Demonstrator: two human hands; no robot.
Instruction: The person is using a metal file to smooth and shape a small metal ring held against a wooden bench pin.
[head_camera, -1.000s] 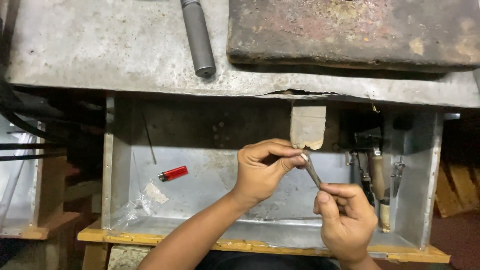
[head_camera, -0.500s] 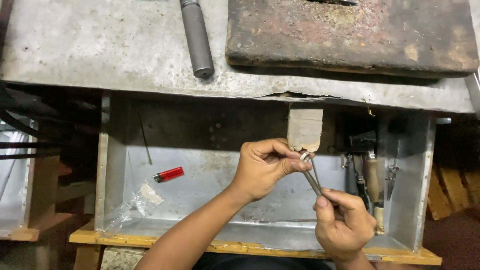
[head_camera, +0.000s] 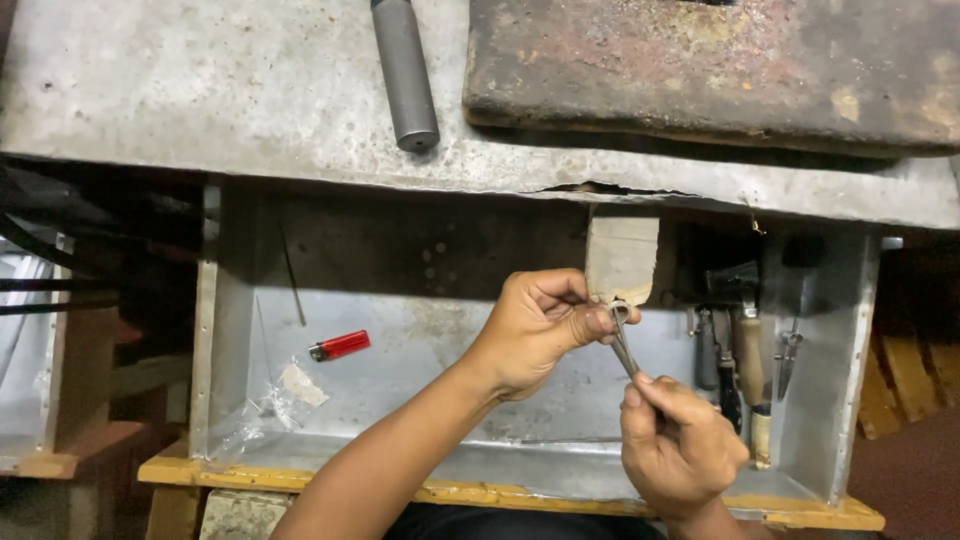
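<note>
- At the far left we are seeing a metal-lined drawer (head_camera: 215, 400) standing open under a grey metal-topped bench (head_camera: 200, 110), with a yellow wooden front edge (head_camera: 300, 478).
- On the drawer floor, left of our hands, a red lighter (head_camera: 340, 346) is lying near a crumpled clear plastic bag (head_camera: 265, 405).
- Above, on the bench top, a grey metal cylinder (head_camera: 404, 72) is lying with its end pointing toward us, and a rusty brown slab (head_camera: 710, 70) is resting to its right.
- We are curling our left hand (head_camera: 530, 335) over the middle of the drawer, thumb and fingers pinched narrowly on a small metal ring (head_camera: 618, 312), just in front of a pale wooden peg (head_camera: 621, 255).
- We are closing our right hand (head_camera: 680, 450) around the handles of slim metal pliers (head_camera: 627, 350), whose tips are meeting the ring at our left fingertips.
- At the right, several hand tools (head_camera: 745, 360) are standing against the drawer's side wall.
</note>
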